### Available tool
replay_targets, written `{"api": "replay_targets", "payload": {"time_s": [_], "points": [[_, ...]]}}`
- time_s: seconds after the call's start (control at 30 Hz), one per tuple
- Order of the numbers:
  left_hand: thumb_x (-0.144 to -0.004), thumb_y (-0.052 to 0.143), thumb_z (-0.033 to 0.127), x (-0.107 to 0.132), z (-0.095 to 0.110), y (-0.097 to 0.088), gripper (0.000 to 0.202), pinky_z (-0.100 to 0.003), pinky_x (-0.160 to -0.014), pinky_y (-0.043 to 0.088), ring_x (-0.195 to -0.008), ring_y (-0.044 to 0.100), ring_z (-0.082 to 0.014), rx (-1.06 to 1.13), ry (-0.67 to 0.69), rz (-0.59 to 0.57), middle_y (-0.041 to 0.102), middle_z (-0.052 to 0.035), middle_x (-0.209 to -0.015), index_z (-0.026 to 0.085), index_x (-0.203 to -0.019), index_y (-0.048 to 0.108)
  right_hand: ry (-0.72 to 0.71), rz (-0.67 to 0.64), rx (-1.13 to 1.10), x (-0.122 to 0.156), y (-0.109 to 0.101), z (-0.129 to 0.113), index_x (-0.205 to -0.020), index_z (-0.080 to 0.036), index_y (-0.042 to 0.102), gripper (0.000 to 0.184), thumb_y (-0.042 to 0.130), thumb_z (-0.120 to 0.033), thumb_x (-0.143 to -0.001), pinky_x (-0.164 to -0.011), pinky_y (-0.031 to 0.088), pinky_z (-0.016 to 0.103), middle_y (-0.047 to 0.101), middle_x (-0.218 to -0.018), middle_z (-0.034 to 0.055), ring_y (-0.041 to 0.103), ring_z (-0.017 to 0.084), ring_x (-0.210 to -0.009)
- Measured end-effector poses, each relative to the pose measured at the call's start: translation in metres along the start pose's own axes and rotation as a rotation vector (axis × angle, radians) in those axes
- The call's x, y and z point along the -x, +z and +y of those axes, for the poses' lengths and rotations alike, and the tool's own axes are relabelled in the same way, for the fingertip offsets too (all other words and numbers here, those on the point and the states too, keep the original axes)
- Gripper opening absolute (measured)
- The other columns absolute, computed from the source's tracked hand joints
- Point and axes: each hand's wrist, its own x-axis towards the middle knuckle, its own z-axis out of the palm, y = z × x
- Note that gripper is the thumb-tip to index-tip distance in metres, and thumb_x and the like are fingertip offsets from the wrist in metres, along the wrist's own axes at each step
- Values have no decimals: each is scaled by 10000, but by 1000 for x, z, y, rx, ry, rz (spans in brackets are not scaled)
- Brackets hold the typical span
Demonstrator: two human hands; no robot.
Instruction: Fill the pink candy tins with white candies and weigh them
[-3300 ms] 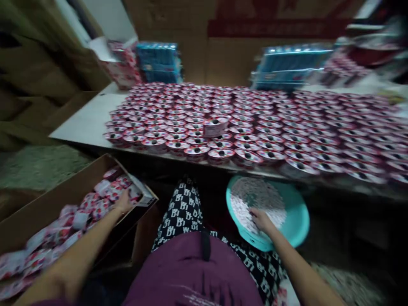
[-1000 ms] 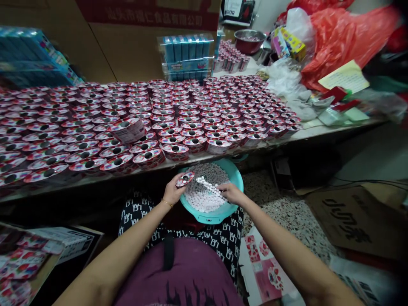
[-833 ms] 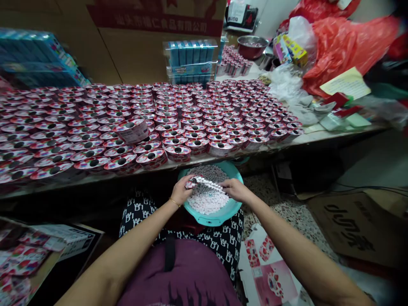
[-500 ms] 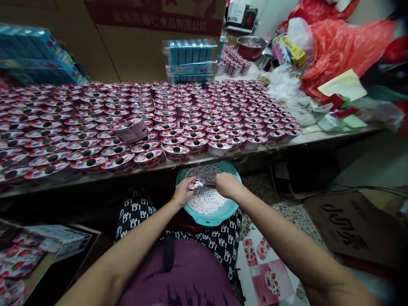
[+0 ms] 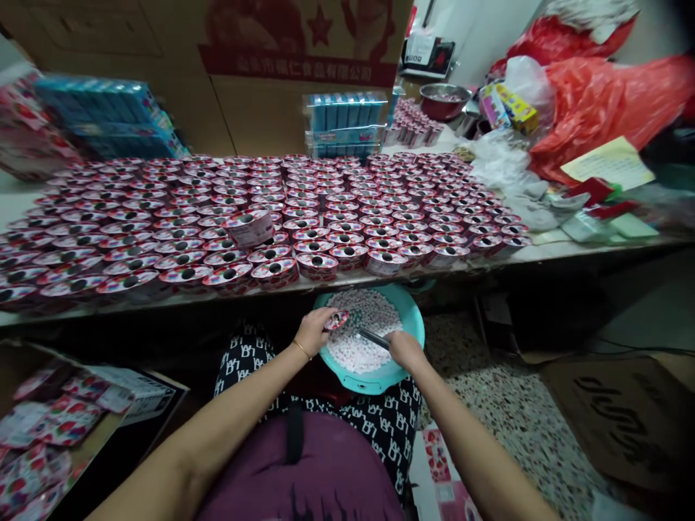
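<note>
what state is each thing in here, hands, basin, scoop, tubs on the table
left hand: gripping a small tub over the basin
right hand: gripping a scoop
basin: on lap, holding candies
table tubs: upright in rows, one tilted on top

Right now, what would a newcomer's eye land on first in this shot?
The rows of red round containers covering the long table. Below its edge, a teal basin of small pale candies sits on the person's lap, where the left hand holds one container and the right hand a scoop.
</note>
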Motion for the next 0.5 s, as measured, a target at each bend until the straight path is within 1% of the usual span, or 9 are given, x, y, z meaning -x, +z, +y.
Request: {"api": "replay_targets", "payload": {"time_s": [0.07,0.13,0.17,0.23,0.3,0.37,0.4,0.43,0.5], "points": [[-640,531,48,6,10,-12,489,-392,-940,390,-1051,516,-213,127,-17,58,563,-85,-1114,199,-1105,550,-26,20,-11,-4,12,-4,-950,-203,660,345,376,-105,-782,-698,381,236,643,-938,102,583,186,-904],[-675,568,116,13,27,-35,422,-364,-920,412,-1024,529,-207,233,1,98,564,-84,-1084,199,-1088,559,-53,42,-28,-6,20,-3,-943,-196,661,342,373,-105,-783,-699,382,230,649,-930,98,587,182,-906],[-688,586,154,16,36,-51,398,-353,-910,419,-1015,533,-207,267,6,123,563,-84,-1077,202,-1083,562,-73,49,-46,-9,25,-1,-925,-190,665,337,374,-104,-778,-699,384,228,654,-919,96,591,182,-903],[-705,609,216,17,52,-89,385,-338,-898,426,-996,542,-202,304,-1,194,566,-79,-1073,206,-1086,552,-132,67,-125,-16,35,6,-897,-192,671,335,367,-116,-777,-716,389,228,660,-908,86,593,181,-910],[-706,623,253,13,59,-132,406,-330,-879,436,-964,557,-195,318,-27,286,579,-74,-1064,195,-1096,526,-198,93,-209,-27,46,14,-910,-208,669,339,362,-142,-783,-752,394,234,662,-922,71,589,182,-931],[-685,646,273,1,52,-171,440,-325,-845,451,-918,573,-188,306,-68,385,595,-67,-1028,173,-1089,506,-237,117,-266,-35,55,18,-933,-223,665,346,360,-158,-783,-789,395,241,659,-949,59,581,184,-954],[-668,660,279,-7,45,-187,454,-326,-830,456,-897,577,-185,289,-87,425,601,-63,-1005,163,-1079,505,-245,123,-283,-38,58,19,-933,-230,665,348,359,-161,-782,-799,396,243,659,-953,55,580,184,-956],[-653,670,285,-15,36,-199,462,-331,-825,456,-885,577,-185,260,-98,451,602,-60,-986,155,-1067,510,-252,124,-293,-39,61,18,-924,-235,667,349,357,-164,-781,-803,400,246,660,-947,52,583,185,-948],[-633,685,302,-29,19,-211,439,-349,-833,446,-879,567,-190,157,-112,509,597,-57,-948,148,-1018,539,-271,121,-297,-40,63,15,-892,-243,674,346,354,-171,-781,-800,408,252,664,-917,47,592,186,-919]]}}
